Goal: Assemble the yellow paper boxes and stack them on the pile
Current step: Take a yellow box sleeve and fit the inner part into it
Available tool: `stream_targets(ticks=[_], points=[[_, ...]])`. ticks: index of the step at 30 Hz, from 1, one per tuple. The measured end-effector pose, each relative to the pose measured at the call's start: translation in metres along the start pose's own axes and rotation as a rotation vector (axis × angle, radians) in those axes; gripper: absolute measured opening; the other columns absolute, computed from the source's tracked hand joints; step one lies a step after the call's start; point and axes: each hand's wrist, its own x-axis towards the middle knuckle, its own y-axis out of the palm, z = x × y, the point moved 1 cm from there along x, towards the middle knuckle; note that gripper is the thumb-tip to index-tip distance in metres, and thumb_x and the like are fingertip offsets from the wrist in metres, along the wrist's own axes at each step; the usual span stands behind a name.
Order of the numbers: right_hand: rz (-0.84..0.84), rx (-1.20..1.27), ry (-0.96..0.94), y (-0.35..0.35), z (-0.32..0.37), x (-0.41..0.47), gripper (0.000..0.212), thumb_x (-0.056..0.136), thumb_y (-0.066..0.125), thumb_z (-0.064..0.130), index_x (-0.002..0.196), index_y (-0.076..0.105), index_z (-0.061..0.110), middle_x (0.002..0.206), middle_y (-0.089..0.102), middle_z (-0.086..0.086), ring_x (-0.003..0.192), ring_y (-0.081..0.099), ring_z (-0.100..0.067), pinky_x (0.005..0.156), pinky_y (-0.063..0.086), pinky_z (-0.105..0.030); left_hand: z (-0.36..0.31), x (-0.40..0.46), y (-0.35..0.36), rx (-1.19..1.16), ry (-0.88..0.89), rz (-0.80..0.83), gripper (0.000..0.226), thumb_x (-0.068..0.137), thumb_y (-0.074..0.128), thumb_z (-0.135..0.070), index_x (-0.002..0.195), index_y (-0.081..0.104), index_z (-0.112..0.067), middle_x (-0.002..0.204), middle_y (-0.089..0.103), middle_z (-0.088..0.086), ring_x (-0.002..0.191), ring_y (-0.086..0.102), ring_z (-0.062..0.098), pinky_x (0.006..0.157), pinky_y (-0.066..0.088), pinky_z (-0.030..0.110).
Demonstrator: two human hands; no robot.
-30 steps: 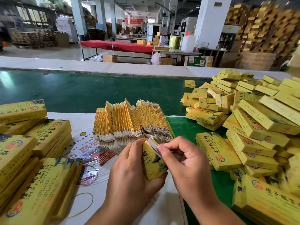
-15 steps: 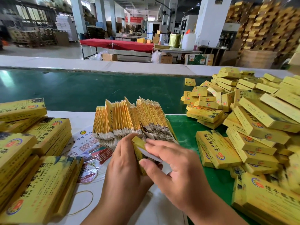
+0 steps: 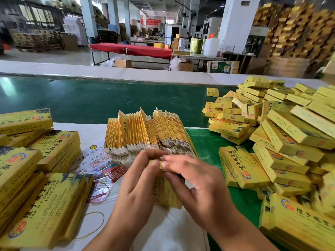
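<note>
A small yellow paper box (image 3: 167, 193) stands upright between my hands in the lower middle of the view. My left hand (image 3: 139, 185) grips its left side, fingers curled round the top end. My right hand (image 3: 195, 183) holds its right side, with the fingertips pressing on the top end flap. Just behind the hands a fanned bundle of flat yellow box blanks (image 3: 146, 134) stands on edge. A big loose pile of assembled yellow boxes (image 3: 282, 142) covers the right side of the table.
Stacks of flat yellow boxes (image 3: 36, 178) lie at the left. Printed leaflets (image 3: 101, 163) and rubber bands (image 3: 96, 227) lie on the white sheet under my hands. A green conveyor belt (image 3: 90, 100) runs across behind the bundle. The factory floor lies beyond.
The box has turned upright between my hands. My right hand has opened from a pinch on the flap and now presses its fingers over the top end.
</note>
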Motion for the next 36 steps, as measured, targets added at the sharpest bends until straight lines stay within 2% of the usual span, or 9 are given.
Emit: stream_targets(ticks=[2,7,12,14,19,25,28,32,36], points=[[0.015,0.018,0.018,0.002,-0.001,0.000,0.015,0.086,0.072,0.007,0.101,0.076,0.008,0.112,0.074,-0.001,0.106,0.068,-0.009,0.088,0.055,-0.033,0.006,0.002,0.002,0.024,0.001,-0.029,0.027,0.093,0.042,-0.028,0.095,0.063,-0.013,0.088,0.066,0.008,0.085,0.063,0.020,0.072,0.049,0.019],[0.070,0.099,0.114,-0.011,-0.003,0.003,0.015,0.080,0.076,0.011,0.095,0.080,0.011,0.108,0.076,0.003,0.101,0.069,0.000,0.085,0.058,-0.028,0.012,0.002,0.010,0.068,0.046,-0.020,0.025,0.095,0.039,-0.026,0.088,0.059,-0.013,0.078,0.062,0.008,0.075,0.057,0.023,0.068,0.048,0.029],[0.164,0.163,0.157,-0.021,-0.007,0.004,0.022,0.080,0.075,0.011,0.102,0.079,0.015,0.112,0.074,0.005,0.104,0.067,0.004,0.091,0.056,-0.022,0.015,0.001,0.013,0.073,0.065,-0.029,0.030,0.096,0.040,-0.028,0.085,0.056,-0.004,0.075,0.057,0.013,0.070,0.052,0.025,0.063,0.046,0.031],[0.162,0.221,0.189,-0.020,-0.009,0.001,0.024,0.083,0.074,0.009,0.106,0.078,0.014,0.114,0.073,0.005,0.106,0.067,0.002,0.091,0.055,-0.021,0.016,0.001,0.012,0.056,0.040,-0.045,0.030,0.095,0.041,-0.030,0.084,0.055,-0.006,0.074,0.054,0.015,0.068,0.050,0.027,0.060,0.044,0.038],[0.126,0.316,0.303,-0.016,-0.013,-0.004,0.024,0.091,0.066,0.018,0.112,0.076,0.013,0.098,0.077,0.010,0.081,0.071,0.003,0.065,0.051,-0.009,0.014,0.001,0.009,0.077,0.058,-0.118,0.027,0.094,0.041,-0.034,0.081,0.058,-0.017,0.071,0.053,0.014,0.065,0.048,0.033,0.052,0.040,0.036],[0.164,0.221,0.206,-0.016,-0.011,0.000,0.027,0.091,0.067,0.019,0.117,0.073,0.013,0.119,0.071,0.008,0.112,0.064,0.003,0.093,0.052,-0.018,0.015,-0.001,0.008,0.093,0.044,-0.132,0.028,0.093,0.039,-0.035,0.081,0.057,-0.017,0.073,0.054,0.013,0.070,0.049,0.035,0.056,0.041,0.041],[0.235,0.097,0.126,-0.019,-0.009,0.002,0.031,0.095,0.062,0.029,0.122,0.070,0.017,0.127,0.067,0.005,0.120,0.058,0.005,0.099,0.049,-0.020,0.016,0.000,0.008,0.106,0.052,-0.126,0.026,0.094,0.038,-0.034,0.082,0.057,-0.020,0.075,0.055,0.009,0.066,0.050,0.022,0.057,0.043,0.032],[0.274,0.021,0.046,-0.020,-0.007,0.003,0.036,0.094,0.061,0.036,0.125,0.068,0.019,0.130,0.066,0.003,0.121,0.058,0.002,0.098,0.051,-0.022,0.015,0.001,0.007,0.125,0.050,-0.134,0.025,0.094,0.038,-0.031,0.082,0.058,-0.022,0.077,0.056,0.011,0.070,0.052,0.024,0.062,0.043,0.031],[0.206,0.020,0.030,-0.014,-0.008,0.002,0.033,0.091,0.068,0.027,0.121,0.071,0.014,0.113,0.074,0.003,0.101,0.069,-0.004,0.083,0.057,-0.024,0.015,0.001,0.007,0.108,0.062,-0.125,0.028,0.095,0.039,-0.029,0.081,0.056,-0.011,0.073,0.053,0.011,0.065,0.049,0.017,0.058,0.041,0.021]])
